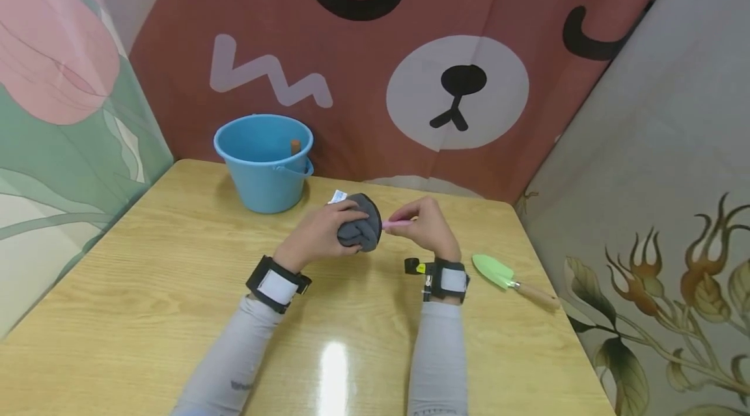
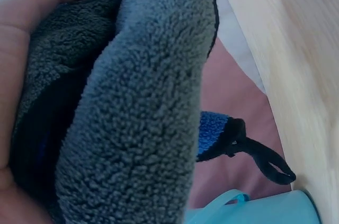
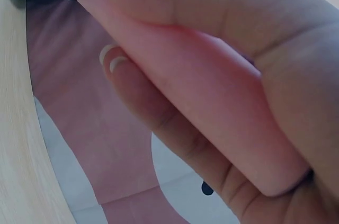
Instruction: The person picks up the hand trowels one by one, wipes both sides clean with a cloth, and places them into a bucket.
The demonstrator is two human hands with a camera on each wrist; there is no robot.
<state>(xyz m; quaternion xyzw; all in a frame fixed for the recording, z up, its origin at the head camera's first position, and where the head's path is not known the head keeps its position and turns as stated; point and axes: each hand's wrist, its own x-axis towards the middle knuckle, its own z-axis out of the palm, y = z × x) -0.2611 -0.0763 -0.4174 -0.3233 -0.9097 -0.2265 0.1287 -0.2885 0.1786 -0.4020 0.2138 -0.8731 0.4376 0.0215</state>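
My left hand [image 1: 316, 232] grips a folded grey fleecy cloth [image 1: 368, 237] with black edging, held above the table. A white tag [image 1: 338, 196] sticks out at its upper left. Close up in the left wrist view, the cloth's grey pile fills the middle, while a blue patch [image 2: 213, 133] and a black hanging loop [image 2: 271, 164] show behind it. My right hand [image 1: 430, 227] pinches a smooth pink handle [image 3: 185, 97] between thumb and fingers. The handle's far end meets the cloth's edge; a small purple part shows there in the right wrist view, and what lies beyond is hidden.
A blue bucket [image 1: 266, 185] stands at the back left, with a brown piece [image 1: 295, 146] inside it. To the right of my right wrist lies a green trowel [image 1: 493, 270] with a wooden handle. Printed curtains hang behind and beside the wooden table [image 1: 146, 286].
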